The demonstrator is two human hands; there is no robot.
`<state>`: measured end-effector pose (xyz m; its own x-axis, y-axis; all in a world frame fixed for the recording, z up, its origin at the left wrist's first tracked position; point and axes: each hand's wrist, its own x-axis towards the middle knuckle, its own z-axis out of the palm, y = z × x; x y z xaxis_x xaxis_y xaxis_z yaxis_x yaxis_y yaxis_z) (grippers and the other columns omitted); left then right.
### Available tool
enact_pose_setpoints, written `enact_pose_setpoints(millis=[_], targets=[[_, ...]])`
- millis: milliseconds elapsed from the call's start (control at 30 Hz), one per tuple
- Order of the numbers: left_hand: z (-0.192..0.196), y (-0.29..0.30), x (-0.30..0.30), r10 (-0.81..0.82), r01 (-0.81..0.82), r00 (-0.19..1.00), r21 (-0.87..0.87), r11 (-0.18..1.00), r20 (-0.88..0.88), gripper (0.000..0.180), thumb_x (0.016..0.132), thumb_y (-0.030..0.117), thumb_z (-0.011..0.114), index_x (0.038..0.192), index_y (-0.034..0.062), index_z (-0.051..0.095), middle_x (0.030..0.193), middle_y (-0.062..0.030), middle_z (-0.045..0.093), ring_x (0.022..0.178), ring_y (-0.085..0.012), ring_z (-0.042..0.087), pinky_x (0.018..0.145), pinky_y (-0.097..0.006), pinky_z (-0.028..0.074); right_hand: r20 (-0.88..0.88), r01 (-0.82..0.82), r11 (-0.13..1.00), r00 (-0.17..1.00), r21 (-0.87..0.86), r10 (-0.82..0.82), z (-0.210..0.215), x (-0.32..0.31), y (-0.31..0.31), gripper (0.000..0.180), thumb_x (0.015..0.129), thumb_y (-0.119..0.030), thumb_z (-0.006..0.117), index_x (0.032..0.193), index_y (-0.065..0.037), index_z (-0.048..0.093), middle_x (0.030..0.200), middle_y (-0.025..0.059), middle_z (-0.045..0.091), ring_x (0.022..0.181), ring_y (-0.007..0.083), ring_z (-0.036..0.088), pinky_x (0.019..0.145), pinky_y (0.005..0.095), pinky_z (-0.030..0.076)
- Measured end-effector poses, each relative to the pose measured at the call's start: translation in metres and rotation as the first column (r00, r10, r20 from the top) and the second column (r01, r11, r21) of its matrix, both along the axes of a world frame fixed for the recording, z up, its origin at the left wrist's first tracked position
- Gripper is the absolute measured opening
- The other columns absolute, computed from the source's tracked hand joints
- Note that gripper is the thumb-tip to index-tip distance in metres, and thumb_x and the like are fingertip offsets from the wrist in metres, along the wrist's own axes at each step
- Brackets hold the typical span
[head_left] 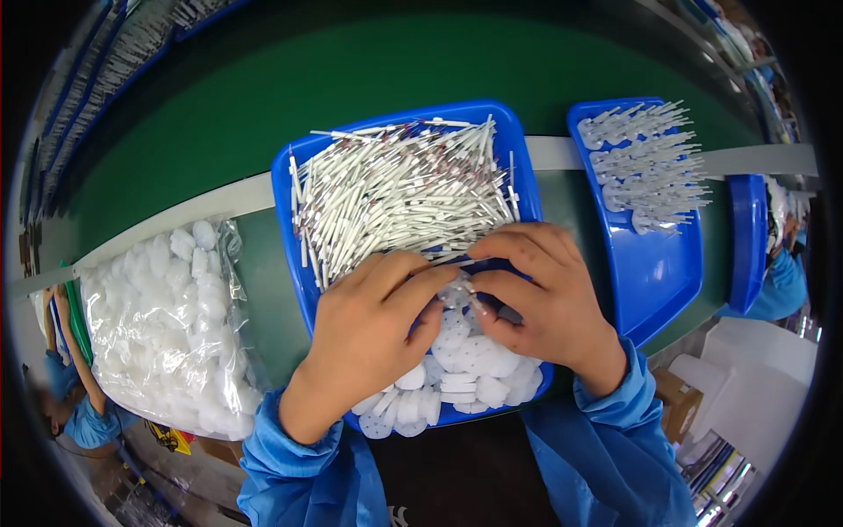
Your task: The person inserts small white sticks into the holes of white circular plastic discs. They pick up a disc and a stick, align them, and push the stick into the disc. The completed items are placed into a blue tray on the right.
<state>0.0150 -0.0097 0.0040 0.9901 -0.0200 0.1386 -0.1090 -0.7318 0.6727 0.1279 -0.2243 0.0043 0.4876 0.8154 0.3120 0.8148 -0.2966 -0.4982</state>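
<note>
A clear bag (167, 325) of white pieces lay at the left, apparently to keep stock within reach. Beside it, the central blue tray (279, 189) kept thin sticks (395, 193) at its far end and white discs (481, 356) nearer the wearer, presumably for separate picking. Over that tray, the left hand (378, 307) was curled, its thumb and fingers closed on a small clear part (457, 292); the right hand (540, 290) pinched the same part, likely to steady it (whether a stick was gripped too could not be told). The right-hand tray (654, 272) carried clear-ended stick pieces (645, 162) aligned in rows, probably against tangling.

Count: one bag, one central tray, sticks and discs beyond counting, one clear part between two hands, one right-hand tray, its pieces overlapping too closely to tally.
</note>
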Motion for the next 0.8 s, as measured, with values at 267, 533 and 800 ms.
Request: enact_pose_setpoints(millis=[267,533,800], targets=[[0.036,-0.001,-0.017,0.066,-0.066,0.998,-0.058,0.996,0.006,0.038,0.080,0.003,0.077,0.118,0.0085,0.082,0.108,-0.0113,0.075,0.084,-0.0288,0.072,0.075,-0.038,0.059,-0.038,0.172,0.984,0.985,0.042,-0.171,0.020,-0.010,-0.035,0.024,0.075,-0.016,0.089,0.095,-0.014,0.074,0.112,0.0034,0.071,0.103,0.0287,0.068,0.091,0.0450,0.051],[0.096,-0.067,-0.023,-0.103,0.317,0.803,-0.273,0.908,0.587,0.021,0.089,0.024,0.084,0.110,0.0230,0.088,0.105,0.0043,0.081,0.078,-0.0113,0.062,0.051,-0.023,0.043,0.318,0.748,0.624,0.662,-0.226,-0.679,-0.002,0.014,-0.153,0.015,0.089,-0.007,0.083,0.104,-0.006,0.077,0.095,0.0086,0.079,0.073,0.0248,0.074,0.081,0.0391,0.058],[0.110,-0.110,-0.015,-0.098,0.377,0.622,-0.187,0.907,0.777,0.013,0.087,0.023,0.084,0.098,0.0178,0.087,0.099,0.0061,0.078,0.064,-0.0091,0.050,0.047,-0.023,0.032,0.080,0.596,0.793,0.803,-0.127,-0.591,-0.007,0.006,-0.146,0.021,0.093,-0.010,0.080,0.113,-0.008,0.077,0.117,0.0133,0.077,0.105,0.0357,0.074,0.094,0.0420,0.059]])
